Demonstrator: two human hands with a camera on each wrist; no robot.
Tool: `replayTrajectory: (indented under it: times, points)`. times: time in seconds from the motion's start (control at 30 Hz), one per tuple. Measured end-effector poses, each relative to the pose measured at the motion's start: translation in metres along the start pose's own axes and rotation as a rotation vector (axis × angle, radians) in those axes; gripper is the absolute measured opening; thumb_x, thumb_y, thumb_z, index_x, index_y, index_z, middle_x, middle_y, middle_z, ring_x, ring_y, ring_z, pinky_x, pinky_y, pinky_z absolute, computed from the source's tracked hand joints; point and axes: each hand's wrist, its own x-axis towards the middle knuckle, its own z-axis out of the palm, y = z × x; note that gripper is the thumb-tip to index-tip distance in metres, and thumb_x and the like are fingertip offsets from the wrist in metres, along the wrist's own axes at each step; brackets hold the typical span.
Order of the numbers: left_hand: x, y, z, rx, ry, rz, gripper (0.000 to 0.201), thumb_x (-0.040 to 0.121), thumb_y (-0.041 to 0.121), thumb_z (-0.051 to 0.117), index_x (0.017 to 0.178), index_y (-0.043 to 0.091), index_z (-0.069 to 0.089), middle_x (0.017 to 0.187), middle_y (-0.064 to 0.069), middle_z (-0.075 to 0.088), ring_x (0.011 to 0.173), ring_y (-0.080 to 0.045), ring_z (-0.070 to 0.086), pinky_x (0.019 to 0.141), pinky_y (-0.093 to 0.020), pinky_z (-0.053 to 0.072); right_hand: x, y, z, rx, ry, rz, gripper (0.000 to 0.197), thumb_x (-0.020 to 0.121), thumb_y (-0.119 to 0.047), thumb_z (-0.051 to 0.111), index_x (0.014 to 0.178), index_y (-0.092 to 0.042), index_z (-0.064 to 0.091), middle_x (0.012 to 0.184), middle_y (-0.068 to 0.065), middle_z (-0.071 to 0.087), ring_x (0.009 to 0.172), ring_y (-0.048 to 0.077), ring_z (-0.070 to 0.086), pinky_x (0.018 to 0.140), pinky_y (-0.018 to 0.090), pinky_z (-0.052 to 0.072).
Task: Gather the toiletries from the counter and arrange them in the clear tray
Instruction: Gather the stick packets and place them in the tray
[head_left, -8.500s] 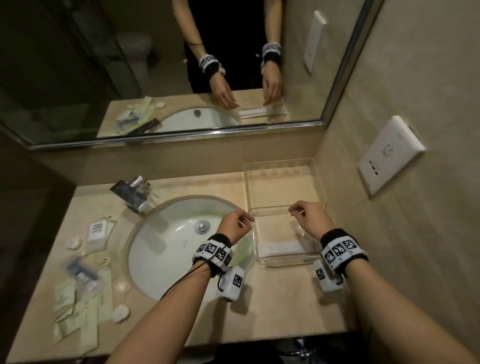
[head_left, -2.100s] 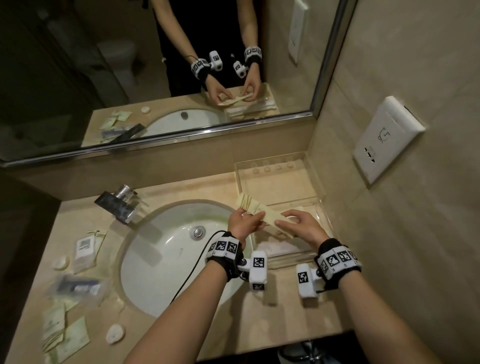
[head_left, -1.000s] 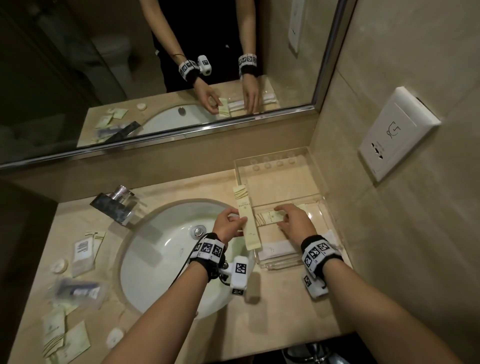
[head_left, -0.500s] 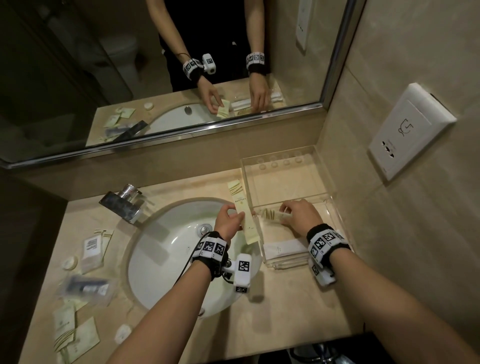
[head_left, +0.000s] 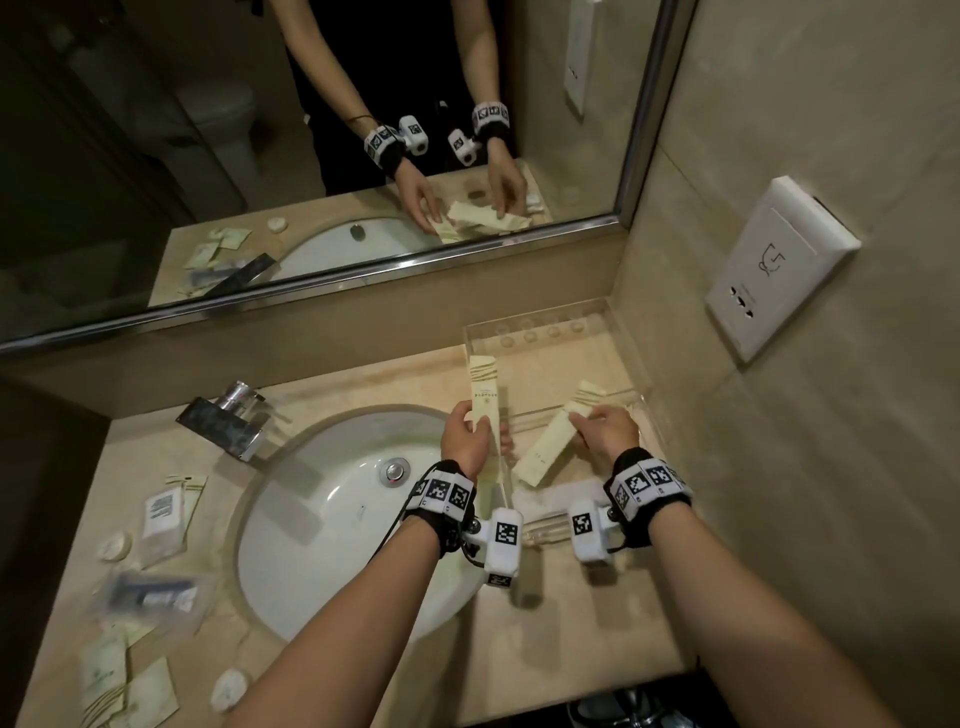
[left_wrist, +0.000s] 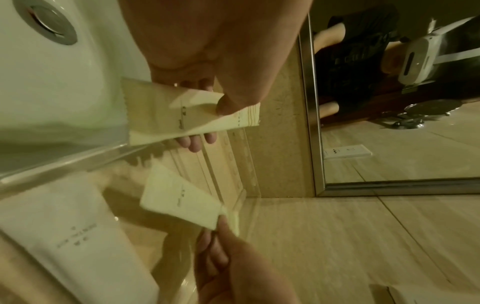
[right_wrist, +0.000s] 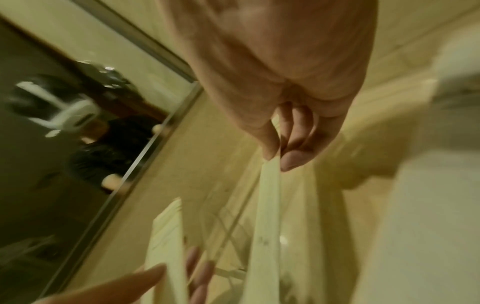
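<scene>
My left hand (head_left: 488, 434) grips a long pale-yellow sachet (head_left: 483, 392) by its lower half, at the left wall of the clear tray (head_left: 631, 340). The left wrist view shows the thumb on top of this sachet (left_wrist: 187, 117) and fingers beneath. My right hand (head_left: 584, 421) pinches a second pale-yellow sachet (head_left: 548, 449), which slants over the tray's front compartment. The right wrist view, blurred, shows thumb and finger closed on that sachet's edge (right_wrist: 270, 205). A white packet (head_left: 553, 501) lies flat at the tray's front.
The white sink basin (head_left: 322, 525) and chrome faucet (head_left: 228, 423) lie left of the tray. Several sachets (head_left: 124, 691), a barcode packet (head_left: 161, 517), a clear pouch (head_left: 150, 597) and round soaps (head_left: 228, 688) are scattered on the counter's left. A wall socket (head_left: 779, 265) is on the right.
My right hand has lifted its sachet from the tray floor and turned it to a slant. My left hand still holds its sachet by the tray's left wall.
</scene>
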Motion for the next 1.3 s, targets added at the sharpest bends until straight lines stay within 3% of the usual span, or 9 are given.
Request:
replayTrajectory:
  times: [0.2,0.37,0.47,0.6,0.77,0.87,1.1,1.2,1.3]
  points:
    - [-0.004,-0.004,-0.005,-0.120,0.005,-0.024,0.027,0.097,0.001,0.038,0.121,0.008,0.048,0.092,-0.015,0.067,0.067,-0.024,0.064,0.059,-0.031,0.059,0.048,0.044,0.006,0.027,-0.008,0.193,0.061,0.069,-0.027,0.078,0.114,0.008,0.057,0.112,0.020,0.068,0.104,0.033,0.067,0.090,0.040,0.056]
    - [-0.004,-0.011,-0.007,-0.164,-0.007,-0.037,0.026,0.097,0.002,0.040,0.120,0.013,0.048,0.101,-0.021,0.067,0.072,-0.026,0.065,0.073,-0.041,0.058,0.053,0.042,0.021,0.070,-0.033,0.199,0.058,0.061,-0.018,0.088,0.104,0.005,0.056,0.105,0.009,0.067,0.096,0.025,0.067,0.083,0.040,0.060]
    - [-0.001,-0.018,-0.008,-0.128,-0.001,-0.023,0.025,0.092,0.012,0.049,0.115,0.021,0.055,0.103,-0.018,0.070,0.085,-0.035,0.069,0.082,-0.052,0.057,0.032,0.028,0.023,0.047,0.027,0.230,0.096,0.029,-0.032,0.099,0.106,0.003,0.053,0.093,0.007,0.069,0.088,0.016,0.067,0.077,0.031,0.058]
    - [0.027,-0.053,-0.008,-0.057,-0.003,-0.031,0.034,0.071,0.038,0.059,0.104,0.035,0.063,0.105,-0.015,0.070,0.091,-0.038,0.069,0.083,-0.056,0.056,0.000,0.019,0.018,0.061,0.077,0.157,0.047,0.080,-0.014,0.077,0.108,-0.001,0.042,0.078,0.010,0.061,0.059,0.024,0.069,0.053,0.031,0.058]
    - [0.005,-0.013,-0.005,0.002,-0.051,0.048,0.030,0.080,0.019,0.072,0.109,0.012,0.068,0.091,-0.013,0.065,0.086,-0.029,0.066,0.085,-0.044,0.057,-0.018,0.007,0.016,0.202,-0.126,-0.099,0.039,0.079,-0.052,0.072,0.096,-0.017,0.068,0.079,0.002,0.074,0.055,0.015,0.061,0.046,0.028,0.048]
    - [0.001,0.000,0.003,0.078,-0.131,0.101,0.025,0.080,0.014,0.073,0.104,0.010,0.069,0.083,-0.007,0.066,0.081,-0.023,0.063,0.081,-0.040,0.055,-0.030,-0.002,0.010,0.318,-0.302,-0.162,0.026,0.085,-0.036,0.072,0.102,-0.016,0.070,0.080,0.004,0.073,0.056,0.013,0.062,0.045,0.023,0.043]
    - [0.002,-0.006,0.016,0.303,-0.046,0.262,0.014,0.084,0.008,0.063,0.097,0.014,0.065,0.082,0.000,0.063,0.069,-0.011,0.056,0.069,-0.023,0.051,0.006,0.044,-0.005,0.334,-0.017,0.132,0.018,0.083,-0.011,0.072,0.090,0.004,0.066,0.085,0.016,0.070,0.085,0.028,0.068,0.088,0.041,0.058]
    - [0.000,-0.014,0.021,0.383,-0.118,0.303,0.015,0.089,0.006,0.055,0.094,0.012,0.068,0.088,-0.001,0.065,0.067,-0.006,0.055,0.061,-0.008,0.045,0.009,0.045,-0.002,0.313,-0.089,0.130,0.009,0.088,-0.007,0.064,0.081,-0.003,0.060,0.085,0.013,0.064,0.087,0.027,0.067,0.090,0.043,0.057]
    - [-0.003,-0.019,0.024,0.487,-0.190,0.351,0.018,0.091,0.006,0.054,0.099,0.010,0.069,0.101,-0.004,0.068,0.078,-0.013,0.060,0.075,-0.018,0.049,0.012,0.034,0.007,0.230,-0.130,0.125,0.014,0.088,-0.009,0.065,0.075,-0.009,0.059,0.084,0.010,0.067,0.087,0.025,0.069,0.088,0.040,0.058]
